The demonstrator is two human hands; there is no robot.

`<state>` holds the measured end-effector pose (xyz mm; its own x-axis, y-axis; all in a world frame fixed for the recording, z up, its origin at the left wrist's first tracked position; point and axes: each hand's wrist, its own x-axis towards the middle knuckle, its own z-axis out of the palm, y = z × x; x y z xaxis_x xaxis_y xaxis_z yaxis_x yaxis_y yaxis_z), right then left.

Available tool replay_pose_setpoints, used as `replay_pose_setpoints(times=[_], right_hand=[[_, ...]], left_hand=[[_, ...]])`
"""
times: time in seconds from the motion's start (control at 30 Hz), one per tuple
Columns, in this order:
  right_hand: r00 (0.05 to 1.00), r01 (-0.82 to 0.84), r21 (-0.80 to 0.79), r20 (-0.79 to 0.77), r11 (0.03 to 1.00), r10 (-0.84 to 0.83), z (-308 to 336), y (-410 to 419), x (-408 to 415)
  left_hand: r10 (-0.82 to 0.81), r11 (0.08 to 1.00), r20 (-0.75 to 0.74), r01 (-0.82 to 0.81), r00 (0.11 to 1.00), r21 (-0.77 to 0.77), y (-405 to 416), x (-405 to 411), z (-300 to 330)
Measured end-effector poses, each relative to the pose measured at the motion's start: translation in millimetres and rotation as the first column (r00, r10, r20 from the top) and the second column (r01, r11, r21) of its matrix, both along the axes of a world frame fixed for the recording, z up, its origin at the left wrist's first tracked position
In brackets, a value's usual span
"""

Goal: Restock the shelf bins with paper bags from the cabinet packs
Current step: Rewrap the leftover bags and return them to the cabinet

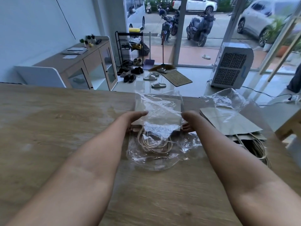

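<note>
The left hand [136,119] grips the left side of a stack of paper bags [160,115], thumb on top, fingers curled under. The right hand [189,122] grips the right side the same way. The stack sits partly inside a clear plastic wrap [156,159] on the wooden table [65,121]. Its string handles [153,144] point toward the person. A second pack of bags [228,123] lies just to the right.
</note>
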<state>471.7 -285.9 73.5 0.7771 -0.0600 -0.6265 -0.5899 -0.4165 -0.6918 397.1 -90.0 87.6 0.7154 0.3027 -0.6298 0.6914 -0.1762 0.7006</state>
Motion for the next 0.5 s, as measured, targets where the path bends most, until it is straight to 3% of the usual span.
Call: replay_pose_setpoints(times=[0.23,0.5], right_hand=[[0.997,-0.078,0.081,-0.019,0.994,0.079,1,3,-20],[0.993,-0.105,0.1,0.063,0.989,0.099,2,12,-37]], left_hand=[[0.122,0.978,-0.004,-0.121,0.993,-0.169,7,-15,-6],[0.112,0.954,0.047,-0.094,0.993,-0.283,15,-24,-4]])
